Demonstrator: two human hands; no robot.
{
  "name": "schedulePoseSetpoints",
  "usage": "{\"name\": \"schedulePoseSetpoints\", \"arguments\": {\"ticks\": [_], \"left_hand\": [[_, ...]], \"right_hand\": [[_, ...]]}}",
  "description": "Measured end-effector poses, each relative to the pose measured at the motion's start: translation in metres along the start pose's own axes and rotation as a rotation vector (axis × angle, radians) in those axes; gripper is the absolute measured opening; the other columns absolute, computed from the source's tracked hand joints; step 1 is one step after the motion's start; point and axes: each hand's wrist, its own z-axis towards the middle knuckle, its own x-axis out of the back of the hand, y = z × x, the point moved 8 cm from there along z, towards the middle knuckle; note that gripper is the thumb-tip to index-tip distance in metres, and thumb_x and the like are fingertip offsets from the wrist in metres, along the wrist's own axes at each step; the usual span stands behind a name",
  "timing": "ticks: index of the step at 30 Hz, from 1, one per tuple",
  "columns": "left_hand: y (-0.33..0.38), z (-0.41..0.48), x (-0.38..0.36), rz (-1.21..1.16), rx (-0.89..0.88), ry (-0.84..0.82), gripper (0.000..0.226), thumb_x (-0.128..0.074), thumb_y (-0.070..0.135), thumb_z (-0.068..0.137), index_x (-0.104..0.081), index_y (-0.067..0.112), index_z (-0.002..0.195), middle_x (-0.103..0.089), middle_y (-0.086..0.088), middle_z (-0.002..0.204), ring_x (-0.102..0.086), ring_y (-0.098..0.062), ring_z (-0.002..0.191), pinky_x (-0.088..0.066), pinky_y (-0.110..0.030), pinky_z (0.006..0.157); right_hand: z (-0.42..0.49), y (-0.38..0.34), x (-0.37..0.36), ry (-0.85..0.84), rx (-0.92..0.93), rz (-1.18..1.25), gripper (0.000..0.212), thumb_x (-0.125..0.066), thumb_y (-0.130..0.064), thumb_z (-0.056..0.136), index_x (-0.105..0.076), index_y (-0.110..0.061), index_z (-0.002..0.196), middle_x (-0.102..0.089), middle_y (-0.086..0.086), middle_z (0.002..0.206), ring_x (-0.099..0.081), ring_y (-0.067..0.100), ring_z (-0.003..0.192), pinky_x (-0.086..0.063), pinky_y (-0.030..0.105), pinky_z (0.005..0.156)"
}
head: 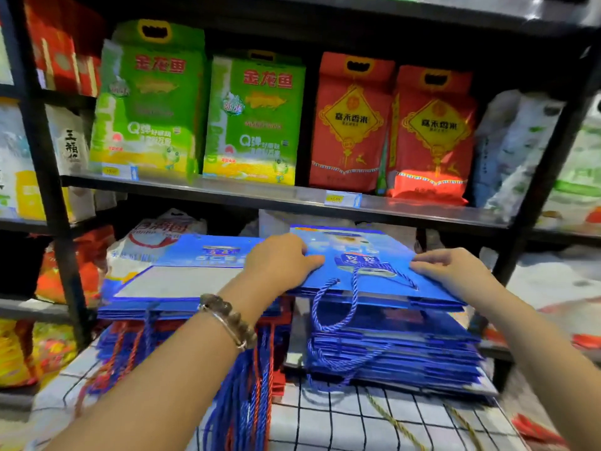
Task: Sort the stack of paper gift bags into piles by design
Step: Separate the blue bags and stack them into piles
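The fingers [309, 260] of the left hand [279, 262] are bent over the left edge of the top bag [367, 252], tips on its printed face, and those of the right hand [455, 271] reach in from the other side and pinch its right edge near the handle holes; both thumbs are hidden, but the bag's near edge sits a little clear of the bags below, so it looks held rather than just touched. The step in hand seems to be settling this bag on a pile, or lifting it off to check its print. The next move calls for comparing its design with each pile's top face, then laying it flat and square while keeping its blue rope handle [328, 307] from snagging. The bag is flat-folded, glossy blue, with a pale picture and a label-like print in the middle. It lies over the right pile [396, 349], a thick stack of similar blue bags with cords hanging off the front. Just beside it, the left pile [175, 284] is topped by a blue bag with a large pale panel, and blue and red cords trail below it. Both piles rest on a desk [341, 418] covered in grid-patterned cloth, in front of a dark shelf [227, 190] holding green and red packets.
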Motion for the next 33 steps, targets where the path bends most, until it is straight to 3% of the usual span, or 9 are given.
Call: {"name": "schedulePoseSetpoints", "arguments": {"ticks": [3, 9, 13, 17, 20, 23, 27, 29, 33], "left_hand": [[0.019, 0.006, -0.032, 0.035, -0.037, -0.026, 0.046, -0.047, 0.053, 0.091, -0.065, 0.014, 0.11, -0.061, -0.01, 0.118, -0.055, -0.029, 0.109, -0.046, -0.036, 0.086], [0.03, 0.005, -0.069, 0.257, -0.078, -0.083, 0.044, -0.04, 0.053, 0.093, -0.061, 0.017, 0.107, -0.061, -0.008, 0.113, -0.056, -0.027, 0.104, -0.04, -0.032, 0.073], [0.043, 0.003, -0.056, 0.432, -0.099, -0.01, 0.039, -0.037, 0.045, 0.098, -0.059, 0.017, 0.114, -0.051, -0.011, 0.121, -0.049, -0.028, 0.111, -0.039, -0.035, 0.085], [0.082, 0.011, -0.05, 0.274, -0.211, -0.037, 0.032, -0.035, 0.028, 0.1, -0.053, 0.013, 0.122, -0.048, -0.012, 0.128, -0.044, -0.028, 0.117, -0.039, -0.04, 0.092], [0.09, 0.022, -0.081, 0.152, -0.185, -0.225, 0.045, -0.032, 0.033, 0.099, -0.037, 0.013, 0.139, -0.027, -0.014, 0.149, -0.024, -0.031, 0.137, -0.02, -0.051, 0.109], [0.076, 0.018, -0.129, 0.167, -0.083, -0.415, 0.062, -0.024, 0.046, 0.098, -0.01, 0.015, 0.15, 0.005, -0.013, 0.157, 0.007, -0.029, 0.145, 0.002, -0.056, 0.112], [0.064, 0.009, -0.158, 0.135, -0.032, -0.519, 0.067, -0.017, 0.053, 0.097, 0.0, 0.018, 0.151, 0.013, -0.012, 0.157, 0.013, -0.029, 0.144, 0.007, -0.059, 0.111], [0.062, 0.01, -0.161, 0.133, -0.022, -0.552, 0.067, -0.016, 0.054, 0.097, 0.001, 0.018, 0.151, 0.013, -0.012, 0.157, 0.013, -0.029, 0.144, 0.007, -0.059, 0.111], [0.061, 0.011, -0.163, 0.114, -0.005, -0.607, 0.067, -0.017, 0.055, 0.096, 0.001, 0.019, 0.151, 0.015, -0.011, 0.157, 0.014, -0.028, 0.144, 0.007, -0.059, 0.112]], "right_hand": [[-0.009, 0.03, 0.008, 0.005, -0.055, -0.034, 0.022, -0.067, -0.031, 0.084, -0.073, -0.016, 0.099, -0.068, 0.002, 0.105, -0.058, 0.016, 0.094, -0.037, 0.027, 0.076], [-0.02, 0.052, -0.005, -0.052, -0.102, -0.271, 0.03, -0.059, -0.038, 0.089, -0.066, -0.023, 0.114, -0.062, -0.004, 0.121, -0.055, 0.017, 0.11, -0.028, 0.021, 0.068], [-0.014, 0.049, -0.005, -0.051, -0.079, -0.429, 0.035, -0.056, -0.044, 0.089, -0.064, -0.024, 0.117, -0.065, 0.002, 0.113, -0.058, 0.02, 0.1, -0.038, 0.027, 0.072], [0.005, 0.025, 0.002, 0.072, 0.031, -0.43, 0.036, -0.052, -0.038, 0.092, -0.06, -0.019, 0.122, -0.063, 0.008, 0.121, -0.057, 0.027, 0.106, -0.046, 0.035, 0.084], [0.017, 0.009, -0.037, -0.079, 0.069, -0.448, 0.039, -0.043, -0.035, 0.097, -0.052, -0.017, 0.13, -0.051, 0.009, 0.135, -0.049, 0.028, 0.119, -0.04, 0.034, 0.094], [0.016, 0.029, -0.094, -0.316, 0.032, -0.52, 0.038, -0.033, -0.036, 0.1, -0.047, -0.013, 0.126, -0.045, 0.017, 0.131, -0.043, 0.033, 0.12, -0.038, 0.042, 0.099], [0.013, 0.062, -0.126, -0.457, -0.072, -0.567, 0.056, -0.021, -0.05, 0.099, -0.022, -0.021, 0.147, -0.011, 0.013, 0.155, -0.012, 0.033, 0.141, -0.019, 0.055, 0.11], [0.01, 0.062, -0.129, -0.494, -0.099, -0.569, 0.063, -0.018, -0.055, 0.097, -0.007, -0.024, 0.15, 0.007, 0.012, 0.157, 0.003, 0.031, 0.145, -0.009, 0.055, 0.113], [0.009, 0.06, -0.131, -0.56, -0.145, -0.561, 0.068, -0.018, -0.058, 0.096, 0.003, -0.022, 0.15, 0.015, 0.012, 0.156, 0.01, 0.03, 0.144, -0.003, 0.054, 0.113]]}}
